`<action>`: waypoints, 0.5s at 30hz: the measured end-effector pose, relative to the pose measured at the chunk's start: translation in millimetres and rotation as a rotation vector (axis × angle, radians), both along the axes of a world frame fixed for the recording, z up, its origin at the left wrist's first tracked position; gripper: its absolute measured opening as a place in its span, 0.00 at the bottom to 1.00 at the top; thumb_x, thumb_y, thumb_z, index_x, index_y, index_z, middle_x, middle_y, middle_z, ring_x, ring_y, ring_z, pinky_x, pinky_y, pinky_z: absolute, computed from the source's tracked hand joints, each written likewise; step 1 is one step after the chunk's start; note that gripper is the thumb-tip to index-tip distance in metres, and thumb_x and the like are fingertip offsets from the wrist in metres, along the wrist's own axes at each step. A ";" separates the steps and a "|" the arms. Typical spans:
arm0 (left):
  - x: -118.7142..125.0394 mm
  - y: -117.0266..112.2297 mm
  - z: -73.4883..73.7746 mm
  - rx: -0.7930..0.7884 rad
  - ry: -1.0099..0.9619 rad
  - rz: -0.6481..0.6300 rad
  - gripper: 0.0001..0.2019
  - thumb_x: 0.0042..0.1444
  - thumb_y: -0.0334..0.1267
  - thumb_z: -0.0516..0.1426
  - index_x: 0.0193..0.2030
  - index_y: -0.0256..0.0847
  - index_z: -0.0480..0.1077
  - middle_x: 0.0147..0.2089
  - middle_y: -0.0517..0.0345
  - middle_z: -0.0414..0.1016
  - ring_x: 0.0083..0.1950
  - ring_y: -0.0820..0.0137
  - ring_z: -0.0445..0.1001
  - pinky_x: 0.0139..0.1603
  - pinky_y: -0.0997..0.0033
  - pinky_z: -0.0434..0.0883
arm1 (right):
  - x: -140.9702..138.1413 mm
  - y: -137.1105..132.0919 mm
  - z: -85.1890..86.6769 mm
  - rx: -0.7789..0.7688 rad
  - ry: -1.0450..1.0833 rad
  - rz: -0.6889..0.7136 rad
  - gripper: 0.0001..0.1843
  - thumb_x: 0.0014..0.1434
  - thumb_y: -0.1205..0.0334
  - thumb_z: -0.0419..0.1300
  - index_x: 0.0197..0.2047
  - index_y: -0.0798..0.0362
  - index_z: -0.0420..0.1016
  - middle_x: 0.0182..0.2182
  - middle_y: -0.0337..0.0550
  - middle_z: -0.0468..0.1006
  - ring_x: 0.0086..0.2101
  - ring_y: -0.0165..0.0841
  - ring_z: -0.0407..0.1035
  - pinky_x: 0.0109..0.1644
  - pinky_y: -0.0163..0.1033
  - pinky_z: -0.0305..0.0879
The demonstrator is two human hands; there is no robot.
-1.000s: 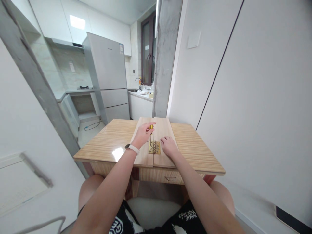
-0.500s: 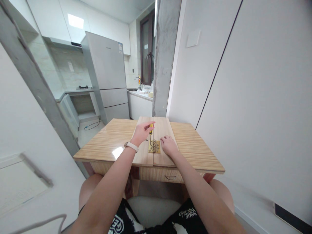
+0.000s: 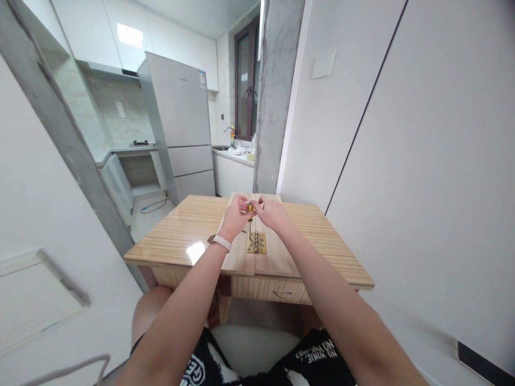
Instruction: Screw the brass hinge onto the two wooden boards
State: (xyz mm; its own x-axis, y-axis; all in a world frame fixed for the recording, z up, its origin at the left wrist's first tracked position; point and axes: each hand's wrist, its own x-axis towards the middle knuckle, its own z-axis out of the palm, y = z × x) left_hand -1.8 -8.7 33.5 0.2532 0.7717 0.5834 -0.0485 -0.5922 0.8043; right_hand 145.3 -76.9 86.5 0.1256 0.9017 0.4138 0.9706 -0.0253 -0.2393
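Hands (image 3: 235,215) at screwdriver (image 3: 250,208) (yellow, black)

My left hand (image 3: 235,215), right hand (image 3: 276,215) and forearms (image 3: 193,289) are bare. Left wrist (image 3: 227,235): I wear a dark-faced watch (image 3: 211,239), pale strap (image 3: 222,244). My shorts (image 3: 330,372) are black, printed white: round emblem (image 3: 195,372) left, lettering (image 3: 316,353) right, including "NO HOMIE".

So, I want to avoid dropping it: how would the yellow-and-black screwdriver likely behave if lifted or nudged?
The screwdriver should stay stiff when lifted, since its thin shaft looks straight. Unsupported, it would probably tip if nudged, standing nearly upright over the hinge on that slender shaft. It is probably light, being small beside the left hand.
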 end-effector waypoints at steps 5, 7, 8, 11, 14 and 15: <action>-3.3 1.4 -1.3 0.047 0.020 -0.009 0.21 0.49 0.26 0.65 0.48 0.42 0.64 0.35 0.62 0.75 0.35 0.73 0.76 0.33 0.77 0.71 | -29.4 4.6 35.1 -0.135 -0.202 0.073 0.27 0.71 0.41 0.51 0.47 0.56 0.79 0.45 0.59 0.83 0.48 0.43 0.76 0.51 0.39 0.65; -3.7 2.2 -1.7 0.049 0.022 -0.016 0.19 0.49 0.25 0.63 0.47 0.41 0.66 0.35 0.61 0.75 0.35 0.73 0.76 0.32 0.78 0.70 | -36.6 6.8 37.4 -0.154 -0.242 0.071 0.21 0.70 0.49 0.54 0.47 0.57 0.80 0.45 0.59 0.83 0.47 0.43 0.77 0.50 0.38 0.66; -3.8 2.5 -1.7 0.049 0.025 -0.021 0.18 0.49 0.25 0.62 0.46 0.41 0.67 0.35 0.60 0.76 0.36 0.72 0.76 0.32 0.77 0.70 | -38.9 7.8 37.6 -0.159 -0.254 0.073 0.19 0.70 0.52 0.55 0.47 0.57 0.80 0.45 0.59 0.83 0.46 0.43 0.77 0.49 0.38 0.66; -4.8 3.7 -2.0 0.043 0.038 -0.052 0.14 0.49 0.26 0.63 0.43 0.39 0.69 0.40 0.54 0.78 0.41 0.69 0.79 0.37 0.74 0.74 | -40.0 9.8 38.9 -0.195 -0.291 0.107 0.15 0.69 0.58 0.55 0.47 0.56 0.81 0.45 0.57 0.83 0.46 0.43 0.77 0.47 0.38 0.66; -6.5 6.1 -5.6 0.006 0.030 -0.143 0.16 0.51 0.28 0.65 0.46 0.39 0.70 0.44 0.51 0.81 0.45 0.67 0.81 0.44 0.69 0.77 | -33.8 9.0 43.0 -0.219 -0.342 0.156 0.14 0.69 0.59 0.55 0.47 0.56 0.81 0.46 0.58 0.83 0.46 0.44 0.77 0.47 0.38 0.66; -7.0 7.3 -8.0 -0.014 0.026 -0.178 0.16 0.52 0.29 0.65 0.48 0.39 0.70 0.45 0.50 0.81 0.46 0.66 0.81 0.46 0.67 0.77 | -30.9 8.4 44.8 -0.227 -0.359 0.166 0.14 0.69 0.59 0.56 0.47 0.56 0.81 0.46 0.58 0.83 0.46 0.43 0.77 0.47 0.38 0.66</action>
State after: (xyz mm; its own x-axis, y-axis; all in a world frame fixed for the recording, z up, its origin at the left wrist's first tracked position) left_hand -8.7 -1.4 25.4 0.4019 0.7212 0.5643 -0.1304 -0.5649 0.8148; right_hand 114.4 -68.5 131.2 -0.1436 0.9704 0.1940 0.9865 0.1247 0.1063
